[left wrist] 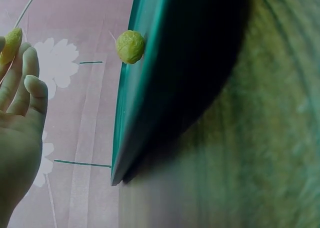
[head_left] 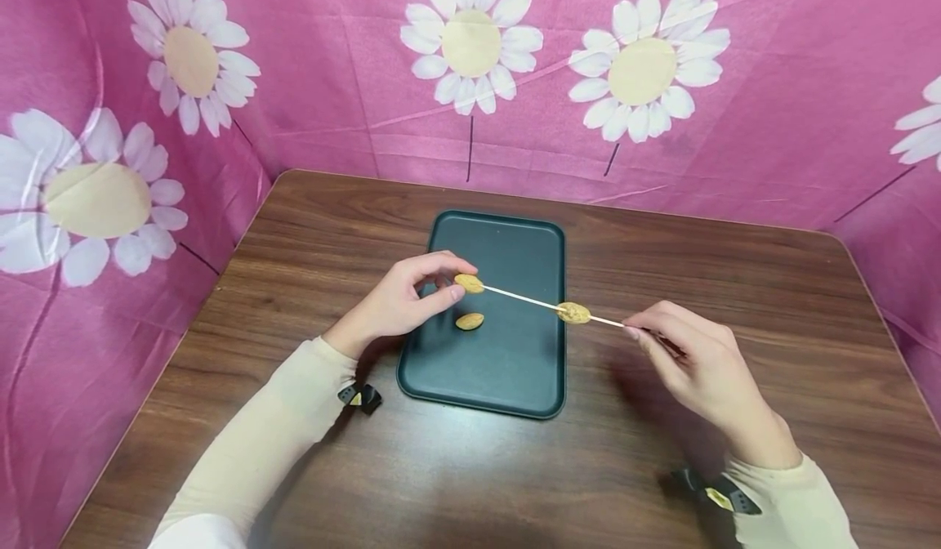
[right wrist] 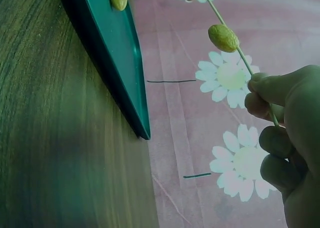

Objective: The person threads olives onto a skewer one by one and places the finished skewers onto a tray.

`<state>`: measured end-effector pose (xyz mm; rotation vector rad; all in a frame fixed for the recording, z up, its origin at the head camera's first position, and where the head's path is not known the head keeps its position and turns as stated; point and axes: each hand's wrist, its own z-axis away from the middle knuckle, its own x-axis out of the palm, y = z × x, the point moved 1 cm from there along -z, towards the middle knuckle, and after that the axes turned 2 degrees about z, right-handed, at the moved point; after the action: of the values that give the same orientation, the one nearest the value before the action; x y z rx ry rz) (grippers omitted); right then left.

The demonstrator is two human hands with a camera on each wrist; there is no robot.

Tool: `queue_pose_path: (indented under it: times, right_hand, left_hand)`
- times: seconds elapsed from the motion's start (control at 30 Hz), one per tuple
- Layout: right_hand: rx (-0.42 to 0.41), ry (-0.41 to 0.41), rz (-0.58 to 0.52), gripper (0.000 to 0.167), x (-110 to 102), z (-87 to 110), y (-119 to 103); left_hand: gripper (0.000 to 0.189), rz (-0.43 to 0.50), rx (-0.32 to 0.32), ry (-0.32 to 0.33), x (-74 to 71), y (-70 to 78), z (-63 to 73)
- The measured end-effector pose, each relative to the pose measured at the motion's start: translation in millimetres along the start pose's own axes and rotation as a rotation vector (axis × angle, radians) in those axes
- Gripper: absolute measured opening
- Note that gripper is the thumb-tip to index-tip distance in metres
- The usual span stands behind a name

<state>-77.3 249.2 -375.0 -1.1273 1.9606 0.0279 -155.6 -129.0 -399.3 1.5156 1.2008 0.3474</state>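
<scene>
A thin wooden skewer point(head_left: 522, 296) slants above the dark green tray point(head_left: 507, 369). My right hand point(head_left: 694, 361) pinches its right end between thumb and fingers. One yellow, wrinkled oval fruit point(head_left: 573, 313) is threaded on the skewer, a short way from those fingertips; it shows clearly in the right wrist view point(right wrist: 223, 38). My left hand point(head_left: 400, 296) pinches a second fruit point(head_left: 469, 283) at the skewer's left tip, over the tray. A third such fruit point(head_left: 470, 321) lies on the tray below the left hand, and the left wrist view shows it end-on.
The tray lies on a brown wood-grain table point(head_left: 323, 230). Behind and beside the table hangs a pink cloth point(head_left: 323, 67) with large white daisies. Each wrist wears a dark strap point(head_left: 360, 398) over a light sleeve.
</scene>
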Motion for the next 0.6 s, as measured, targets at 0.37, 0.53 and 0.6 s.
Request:
queue_pose_path:
  times: [0.37, 0.53, 0.6]
  right_hand:
    - [-0.066, 0.019, 0.073, 0.042, -6.2, -6.6, -7.7]
    - [-0.092, 0.026, 0.095, 0.043, -8.6, -8.9, -10.1]
    - [-0.102, 0.029, 0.100, 0.043, -9.5, -10.2, -10.7]
  left_hand:
    - [0.029, 0.027, 0.017, 0.003, 4.7, 0.2, 1.4]
    - [0.028, 0.046, 0.036, 0.001, 6.4, 0.2, 2.6]
    - [0.028, 0.056, 0.040, 0.002, 6.7, -0.3, 2.9]
